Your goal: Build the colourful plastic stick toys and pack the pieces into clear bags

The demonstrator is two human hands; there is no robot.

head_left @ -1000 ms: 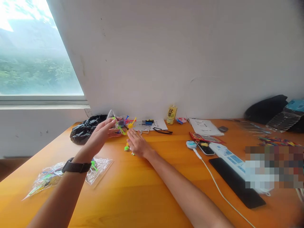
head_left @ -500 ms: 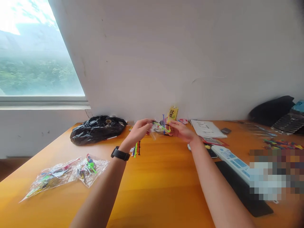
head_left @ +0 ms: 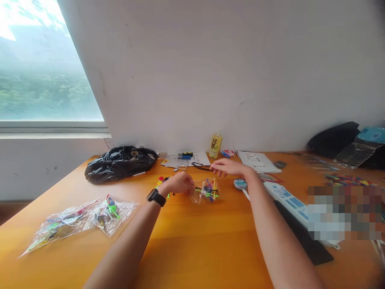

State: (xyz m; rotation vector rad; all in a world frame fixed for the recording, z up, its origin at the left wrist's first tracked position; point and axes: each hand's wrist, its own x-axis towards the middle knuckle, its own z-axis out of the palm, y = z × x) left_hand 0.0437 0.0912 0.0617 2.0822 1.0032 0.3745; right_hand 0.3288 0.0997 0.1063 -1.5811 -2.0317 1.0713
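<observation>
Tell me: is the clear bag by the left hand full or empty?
Not empty: the clear plastic bag holds coloured plastic pieces, visible through its film beside the left hand. How full, I cannot tell.

I have my left arm [head_left: 126, 245] stretched forward, the watch [head_left: 156, 197] strapped on it. Just beyond the watch, my left hand [head_left: 179, 182] has its fingers curled down, pinching. My right arm [head_left: 270, 224] reaches well right of the watch; the right hand [head_left: 230, 167] points back leftward, palm down, fingers loosely bent.
</observation>
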